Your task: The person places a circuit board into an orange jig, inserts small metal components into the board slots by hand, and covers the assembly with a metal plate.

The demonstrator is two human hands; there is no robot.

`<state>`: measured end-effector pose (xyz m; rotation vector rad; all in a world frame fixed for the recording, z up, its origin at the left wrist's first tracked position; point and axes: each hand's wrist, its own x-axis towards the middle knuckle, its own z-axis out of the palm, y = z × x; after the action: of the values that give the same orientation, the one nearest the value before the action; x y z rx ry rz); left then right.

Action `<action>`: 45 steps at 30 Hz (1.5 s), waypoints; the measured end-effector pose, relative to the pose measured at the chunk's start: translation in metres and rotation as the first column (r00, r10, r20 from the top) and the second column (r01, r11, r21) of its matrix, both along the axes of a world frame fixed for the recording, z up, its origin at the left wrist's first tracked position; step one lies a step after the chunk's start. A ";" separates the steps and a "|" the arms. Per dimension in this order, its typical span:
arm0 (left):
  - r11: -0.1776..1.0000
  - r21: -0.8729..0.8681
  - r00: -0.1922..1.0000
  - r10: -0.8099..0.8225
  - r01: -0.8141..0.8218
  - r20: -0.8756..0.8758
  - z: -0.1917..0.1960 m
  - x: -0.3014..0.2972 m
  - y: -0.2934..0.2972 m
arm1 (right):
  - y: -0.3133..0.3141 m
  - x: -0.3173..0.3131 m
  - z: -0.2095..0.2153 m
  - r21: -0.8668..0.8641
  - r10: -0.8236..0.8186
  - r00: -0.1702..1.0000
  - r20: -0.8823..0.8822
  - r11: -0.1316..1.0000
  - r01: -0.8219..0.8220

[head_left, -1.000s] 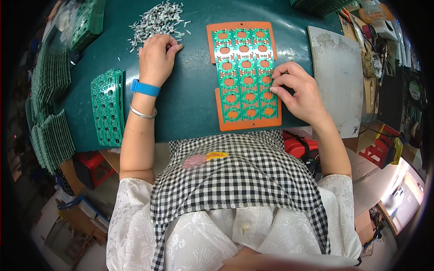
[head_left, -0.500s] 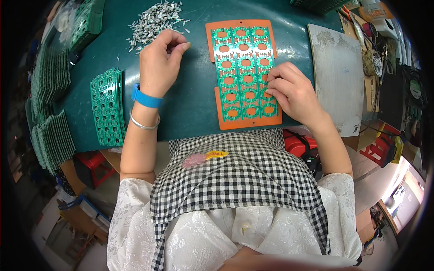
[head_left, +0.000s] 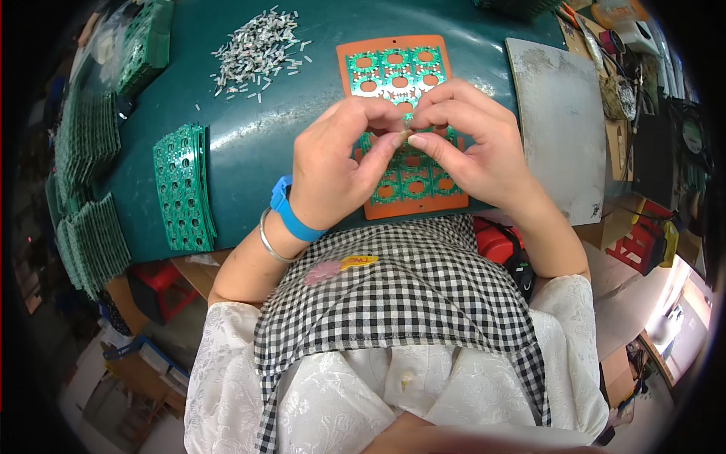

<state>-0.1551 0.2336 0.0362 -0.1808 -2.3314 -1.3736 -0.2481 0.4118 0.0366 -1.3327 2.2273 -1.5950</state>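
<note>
Both of your hands have come together since the earlier frames: your left hand (head_left: 333,170), which was out by the pile of small silvery parts (head_left: 257,49), now sits over the green circuit panel (head_left: 401,129), meeting your right hand (head_left: 473,147) above its middle. Your fingertips on both sides are pinched around one tiny pale part (head_left: 406,136), thumb and forefinger closed on it, held just above the panel. That panel lies on the orange carrier plate (head_left: 378,208) in the middle of the dark green table (head_left: 242,159), close to your near edge.

How far along you are is hard to judge: your hands cover most of the panel, and I cannot tell which of its round openings are filled. Much seems left, though. At far left the pile of parts is large, a stack of green panels (head_left: 181,189) waits at your left, and more stacks (head_left: 87,234) stand further left. A grey metal sheet (head_left: 560,129) lies to the right, untouched.
</note>
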 end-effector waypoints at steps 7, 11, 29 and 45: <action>0.987 0.146 0.995 -0.075 0.065 0.061 -0.003 0.005 0.007 | 0.004 0.001 0.007 -0.013 0.015 0.999 -0.051 1.000 -0.016; 0.928 0.341 0.922 -0.254 0.147 0.294 -0.004 0.000 -0.010 | 0.021 -0.002 0.009 0.062 0.101 0.992 -0.078 0.993 -0.096; 0.754 -0.612 0.936 0.347 -0.238 0.063 -0.069 -0.042 -0.119 | 0.062 0.010 -0.024 0.249 0.027 0.999 0.048 0.968 -0.038; 0.901 -0.362 0.931 0.318 -0.239 0.177 -0.042 -0.027 -0.095 | 0.060 0.008 -0.029 0.263 0.042 0.998 0.045 0.963 -0.052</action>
<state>-0.1822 0.1382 -0.0059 0.2255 -2.6481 -0.8908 -0.2405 0.4720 0.0075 -1.2587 2.2691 -1.2421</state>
